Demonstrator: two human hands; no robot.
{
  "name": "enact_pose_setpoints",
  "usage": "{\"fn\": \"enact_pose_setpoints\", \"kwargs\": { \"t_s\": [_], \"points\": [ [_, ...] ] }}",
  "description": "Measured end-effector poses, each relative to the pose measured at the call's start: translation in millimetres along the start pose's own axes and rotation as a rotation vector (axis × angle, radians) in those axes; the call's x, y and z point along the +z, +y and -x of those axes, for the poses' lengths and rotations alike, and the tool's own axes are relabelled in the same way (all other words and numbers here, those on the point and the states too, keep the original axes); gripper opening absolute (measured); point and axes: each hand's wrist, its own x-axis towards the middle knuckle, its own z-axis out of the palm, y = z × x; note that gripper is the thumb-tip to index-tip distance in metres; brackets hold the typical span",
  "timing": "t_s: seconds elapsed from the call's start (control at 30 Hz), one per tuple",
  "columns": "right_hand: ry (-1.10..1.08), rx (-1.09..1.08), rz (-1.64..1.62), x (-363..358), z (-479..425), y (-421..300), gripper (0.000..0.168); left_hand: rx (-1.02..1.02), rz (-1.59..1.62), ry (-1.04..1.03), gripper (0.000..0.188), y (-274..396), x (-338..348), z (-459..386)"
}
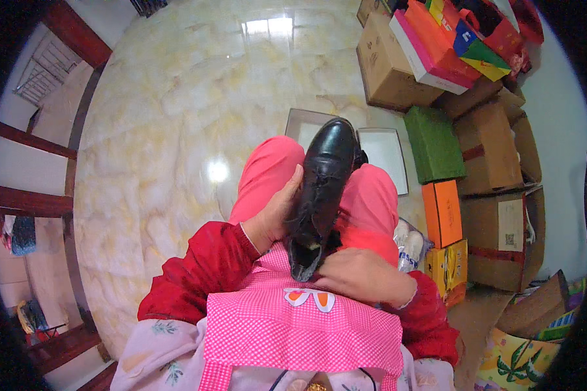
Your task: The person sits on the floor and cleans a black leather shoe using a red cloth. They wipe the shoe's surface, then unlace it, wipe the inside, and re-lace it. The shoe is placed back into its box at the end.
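Observation:
A black leather lace-up shoe [330,151] is held above my lap, toe pointing away from me and its opening towards my body. My left hand [276,212] grips it along the left side, thumb on the upper. My right hand [364,273], blurred, is beside the heel end; its fingers are partly hidden, so I cannot tell what it holds. Something bright red and blurred [369,240], perhaps a cloth, shows just beyond that hand. Behind the shoe, a dark object [361,157] peeks out between my knees. A pink checked apron [298,337] covers my front.
On the floor beyond my knees are an open shallow box [298,122] and a white-lined tray or lid [382,156]. Along the right stand cardboard boxes [391,73], a green box [433,144], an orange box [442,213] and a clear plastic packet [410,244].

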Motion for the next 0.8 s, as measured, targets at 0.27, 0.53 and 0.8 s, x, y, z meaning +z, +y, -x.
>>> {"fn": "enact_pose_setpoints", "kwargs": {
  "t_s": [0.27,0.53,0.8],
  "points": [
    [0.829,0.677,-0.535,1,29,54,0.024,-0.026,-0.210,0.145,0.062,-24,-10,-17],
    [0.653,0.481,-0.096,19,-6,71,0.045,0.180,-0.837,0.308,0.056,-33,-11,-21],
    [0.639,0.354,-0.226,25,-3,60,0.046,0.052,-1.411,0.055,0.062,7,36,42]
  ]
}}
